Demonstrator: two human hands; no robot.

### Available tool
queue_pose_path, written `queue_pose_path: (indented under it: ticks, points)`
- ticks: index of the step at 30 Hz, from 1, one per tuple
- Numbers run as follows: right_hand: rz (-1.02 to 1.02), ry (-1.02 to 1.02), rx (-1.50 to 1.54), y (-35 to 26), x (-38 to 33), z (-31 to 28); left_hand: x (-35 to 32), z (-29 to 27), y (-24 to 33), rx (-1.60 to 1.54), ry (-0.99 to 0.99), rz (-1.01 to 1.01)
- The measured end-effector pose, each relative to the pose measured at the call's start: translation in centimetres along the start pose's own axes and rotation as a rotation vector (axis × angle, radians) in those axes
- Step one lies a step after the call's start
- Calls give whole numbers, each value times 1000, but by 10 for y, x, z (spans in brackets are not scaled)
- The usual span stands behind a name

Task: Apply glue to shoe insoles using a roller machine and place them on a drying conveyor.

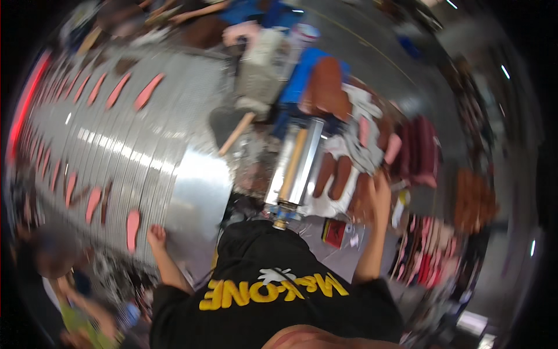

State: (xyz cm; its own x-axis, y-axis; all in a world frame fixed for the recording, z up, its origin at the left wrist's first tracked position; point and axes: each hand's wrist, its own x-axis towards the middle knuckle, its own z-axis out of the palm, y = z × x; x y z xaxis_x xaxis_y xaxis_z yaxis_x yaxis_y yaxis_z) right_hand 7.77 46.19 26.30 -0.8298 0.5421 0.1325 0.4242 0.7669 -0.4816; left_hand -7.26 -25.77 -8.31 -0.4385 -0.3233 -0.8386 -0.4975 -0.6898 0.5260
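My left hand (156, 235) is over the near right part of a ribbed metal conveyor (110, 157). Its fingers look curled, and nothing shows in them. Just left of it lies a pink insole (133, 230), apart from the hand. Stretched forward on the right, my right hand (379, 192) is beside a brown insole-shaped piece (361, 200); blur hides whether the fingers grip it. Two brown insoles (332, 177) lie on white cloth or paper just left of there. A pink piece (393, 148) lies beyond the right hand.
Pink insoles in rows cover the conveyor. A roller machine (295, 166) stands before me, with a wooden-handled tool (237, 134) at its left. Brown pieces (326, 84) are stacked behind it. Dark red bundles (419, 151) stand at right. Another person is at the lower left.
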Motion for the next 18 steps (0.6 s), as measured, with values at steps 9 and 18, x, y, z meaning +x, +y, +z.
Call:
queue_pose_path:
  ticks: [9,18]
  points:
    - [-102,273,-170,-142,147,43,-108,203,-79,899,-711,303]
    - [44,380,1187,-118,145,43,-167,259,-116,1120,-1194,462]
